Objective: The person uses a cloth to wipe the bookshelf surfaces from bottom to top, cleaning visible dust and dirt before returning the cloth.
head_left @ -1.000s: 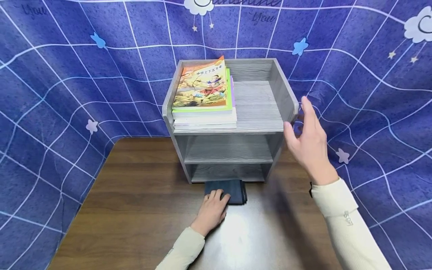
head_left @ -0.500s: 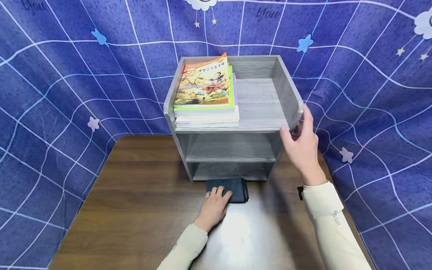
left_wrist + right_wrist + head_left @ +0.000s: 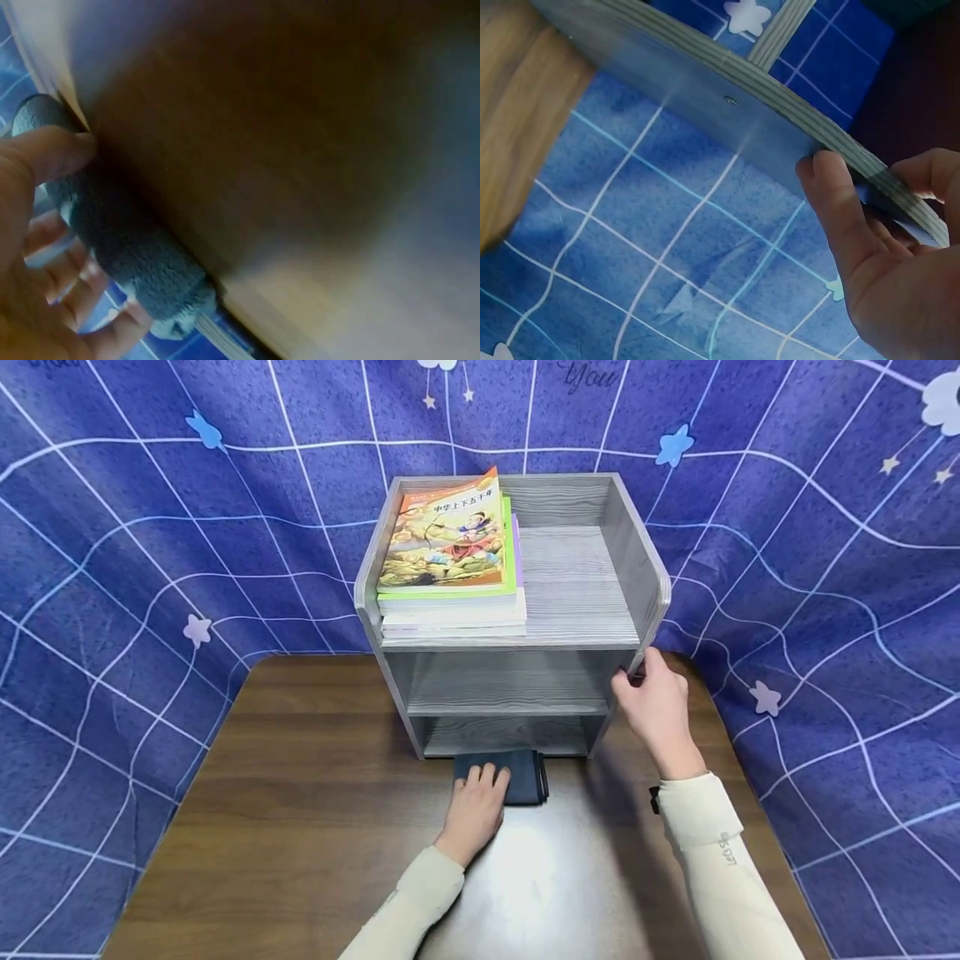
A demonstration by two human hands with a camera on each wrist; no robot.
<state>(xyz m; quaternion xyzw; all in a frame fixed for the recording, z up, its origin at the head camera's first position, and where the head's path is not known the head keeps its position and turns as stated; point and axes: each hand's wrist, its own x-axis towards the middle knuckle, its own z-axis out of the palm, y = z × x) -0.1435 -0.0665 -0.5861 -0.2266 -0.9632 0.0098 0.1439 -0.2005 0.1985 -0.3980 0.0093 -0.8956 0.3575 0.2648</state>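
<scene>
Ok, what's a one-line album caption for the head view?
Left hand on a folded cloth, right hand gripping the side of a gray shelf, books stacked on top.

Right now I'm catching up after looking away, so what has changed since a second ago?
The right hand, open at the upper right side of the shelf a second ago, has moved down and now grips that side's front edge. The left hand stays on the cloth; shelf and books are as before.
</scene>
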